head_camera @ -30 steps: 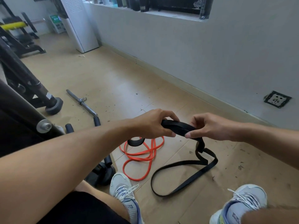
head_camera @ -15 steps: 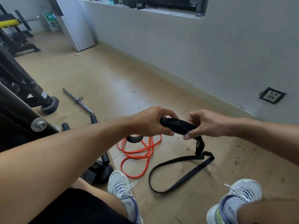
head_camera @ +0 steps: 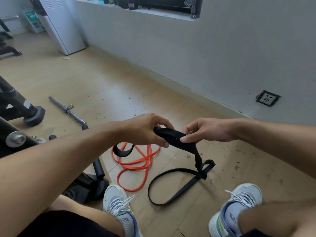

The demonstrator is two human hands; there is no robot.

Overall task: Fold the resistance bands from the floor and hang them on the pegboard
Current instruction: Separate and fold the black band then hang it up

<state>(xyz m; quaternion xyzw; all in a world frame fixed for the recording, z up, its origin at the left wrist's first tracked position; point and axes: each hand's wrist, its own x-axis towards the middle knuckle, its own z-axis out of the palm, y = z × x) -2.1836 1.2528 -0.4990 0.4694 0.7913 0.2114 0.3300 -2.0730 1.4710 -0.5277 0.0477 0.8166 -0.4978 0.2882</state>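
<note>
The floor (head_camera: pixel 106 86) is light wood-look plank, soiled with scattered dark debris, and meets a pale skirting board along the grey wall. Lying directly on it: an orange resistance band (head_camera: pixel 136 166) in loose coils, the lower loop of a black resistance band (head_camera: pixel 171 190) just right of the orange one, a chrome bar (head_camera: pixel 68 111) with a dark grip to the left, and black equipment feet (head_camera: pixel 34 115) at the left edge. Two pale lace-up shoes (head_camera: pixel 119 202) stand near the bottom edge, one on either side of the black loop, and a white cabinet (head_camera: pixel 66 31) stands against the far wall.
</note>
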